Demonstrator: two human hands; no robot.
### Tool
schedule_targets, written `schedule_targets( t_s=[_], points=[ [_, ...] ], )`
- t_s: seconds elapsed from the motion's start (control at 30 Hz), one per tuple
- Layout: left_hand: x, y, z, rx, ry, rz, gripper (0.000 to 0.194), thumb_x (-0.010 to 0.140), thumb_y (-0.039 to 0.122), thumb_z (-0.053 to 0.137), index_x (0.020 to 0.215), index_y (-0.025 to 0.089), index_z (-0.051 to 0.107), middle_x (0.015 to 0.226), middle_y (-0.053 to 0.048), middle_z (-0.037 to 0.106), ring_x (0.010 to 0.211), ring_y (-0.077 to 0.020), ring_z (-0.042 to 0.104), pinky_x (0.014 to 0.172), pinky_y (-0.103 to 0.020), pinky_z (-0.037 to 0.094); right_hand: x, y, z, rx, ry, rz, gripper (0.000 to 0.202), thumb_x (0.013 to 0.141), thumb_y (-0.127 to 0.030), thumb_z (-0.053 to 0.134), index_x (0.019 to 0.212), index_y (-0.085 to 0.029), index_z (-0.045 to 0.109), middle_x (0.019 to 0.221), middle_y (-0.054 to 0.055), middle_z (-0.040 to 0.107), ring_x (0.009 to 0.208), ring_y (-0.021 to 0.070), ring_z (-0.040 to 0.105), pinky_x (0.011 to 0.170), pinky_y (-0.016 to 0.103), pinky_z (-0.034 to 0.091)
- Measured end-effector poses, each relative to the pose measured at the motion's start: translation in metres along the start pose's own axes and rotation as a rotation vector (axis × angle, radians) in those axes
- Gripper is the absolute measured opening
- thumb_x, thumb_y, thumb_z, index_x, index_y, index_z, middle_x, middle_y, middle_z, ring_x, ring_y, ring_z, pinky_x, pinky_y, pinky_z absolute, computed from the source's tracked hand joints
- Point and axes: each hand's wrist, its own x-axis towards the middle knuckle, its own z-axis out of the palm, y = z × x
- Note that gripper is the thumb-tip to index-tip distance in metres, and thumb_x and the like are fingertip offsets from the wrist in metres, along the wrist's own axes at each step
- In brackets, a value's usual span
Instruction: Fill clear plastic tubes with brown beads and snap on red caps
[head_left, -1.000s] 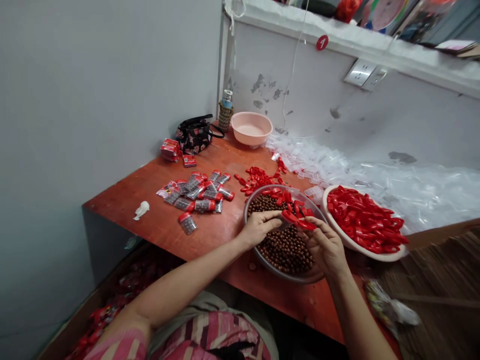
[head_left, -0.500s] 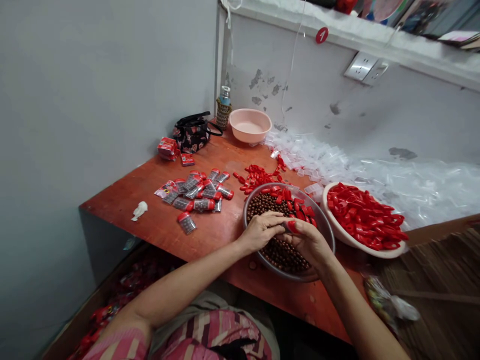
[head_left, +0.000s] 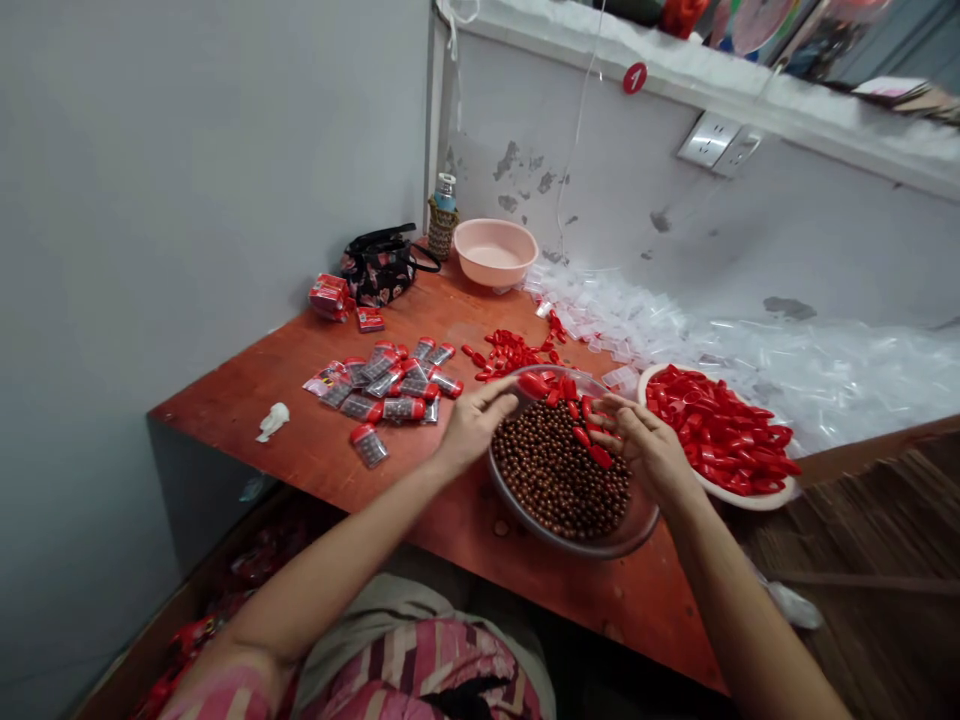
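My left hand (head_left: 474,428) is at the left rim of a grey bowl (head_left: 517,503), its thumb and fingers close together. A red plastic piece (head_left: 533,384) shows right by its fingertips; I cannot make out whether the hand grips it. My right hand (head_left: 641,440) is over the bowl's right side with fingers apart, touching or just above several red caps (head_left: 600,456). Brown beads (head_left: 559,470) fill much of the bowl. To the left lie clear bead-filled packs with red caps (head_left: 403,408) in a loose pile, one pack (head_left: 369,446) apart in front.
A white bowl of red pieces (head_left: 716,430) stands at right, before a heap of clear plastic cases (head_left: 810,370). Loose red caps (head_left: 514,350) lie behind the grey bowl. Farther back are a pink basin (head_left: 495,252), bottle (head_left: 444,215) and floral bag (head_left: 381,268). Stacked cardboard (head_left: 862,540) stands right.
My hands, together around a small red-capped pack over the beads, have parted. The left moved up and left to the rim, the right rightward to the red caps. The view shifted slightly.
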Motion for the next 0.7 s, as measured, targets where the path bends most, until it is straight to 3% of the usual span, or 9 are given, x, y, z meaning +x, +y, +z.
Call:
schedule_targets(
  t_s=[0.1,0.2,0.3,0.37,0.47,0.6,0.7],
  points=[
    [0.017,-0.007,-0.047,0.228,0.160,0.023,0.037,0.080,0.033,0.051,0.111,0.013,0.060,0.109,-0.007,0.064,0.099,-0.0200,0.060,0.089,-0.033,0.046,0.008,0.006,-0.019,-0.383,0.103,-0.083,0.033,0.072,-0.042,0.061,0.096,-0.019,0.062,0.098,0.007,0.066,0.087,0.0220,0.062,0.077,0.038,0.050],
    [0.028,-0.022,-0.091,0.590,0.229,0.014,0.033,0.081,0.030,0.048,0.106,0.015,0.062,0.106,-0.007,0.066,0.097,-0.0206,0.060,0.090,-0.036,0.045,0.010,0.018,-0.027,-0.801,0.085,-0.177,0.028,0.072,-0.040,0.059,0.088,-0.019,0.067,0.087,0.006,0.069,0.083,0.0236,0.062,0.078,0.039,0.047],
    [0.029,-0.038,-0.111,0.840,0.241,0.054,0.031,0.080,0.027,0.046,0.104,0.015,0.063,0.108,-0.008,0.064,0.103,-0.0223,0.057,0.094,-0.039,0.042,0.007,0.026,-0.027,-0.983,0.080,-0.227,0.026,0.075,-0.040,0.054,0.088,-0.022,0.067,0.087,0.005,0.069,0.081,0.0236,0.063,0.075,0.038,0.047],
    [0.026,-0.044,-0.106,0.884,0.231,0.120,0.032,0.081,0.027,0.046,0.106,0.015,0.062,0.111,-0.009,0.063,0.109,-0.0229,0.053,0.097,-0.040,0.039,0.003,0.026,-0.029,-0.984,0.093,-0.214,0.027,0.076,-0.041,0.053,0.087,-0.021,0.067,0.085,0.005,0.070,0.078,0.0228,0.064,0.071,0.035,0.048],
    [0.019,-0.043,-0.079,0.833,0.140,0.228,0.032,0.084,0.029,0.043,0.108,0.018,0.060,0.113,-0.007,0.062,0.114,-0.0215,0.049,0.100,-0.041,0.037,-0.005,0.021,-0.042,-0.936,0.156,-0.185,0.028,0.076,-0.041,0.052,0.085,-0.021,0.068,0.082,0.004,0.070,0.074,0.0213,0.064,0.068,0.032,0.048],
    [0.017,-0.032,-0.041,0.732,-0.006,0.337,0.030,0.085,0.027,0.043,0.110,0.020,0.058,0.115,-0.004,0.061,0.115,-0.0198,0.049,0.101,-0.040,0.037,-0.018,0.018,-0.078,-0.937,0.342,-0.144,0.030,0.077,-0.043,0.050,0.085,-0.020,0.067,0.082,0.005,0.070,0.074,0.0210,0.063,0.069,0.032,0.047],
    [0.028,-0.025,-0.024,0.671,-0.057,0.337,0.030,0.085,0.026,0.043,0.110,0.019,0.058,0.113,-0.005,0.062,0.109,-0.0181,0.054,0.098,-0.035,0.041,-0.022,0.015,-0.102,-0.959,0.410,-0.089,0.032,0.076,-0.045,0.050,0.084,-0.019,0.067,0.082,0.005,0.070,0.074,0.0215,0.063,0.069,0.032,0.046]
  ],
)
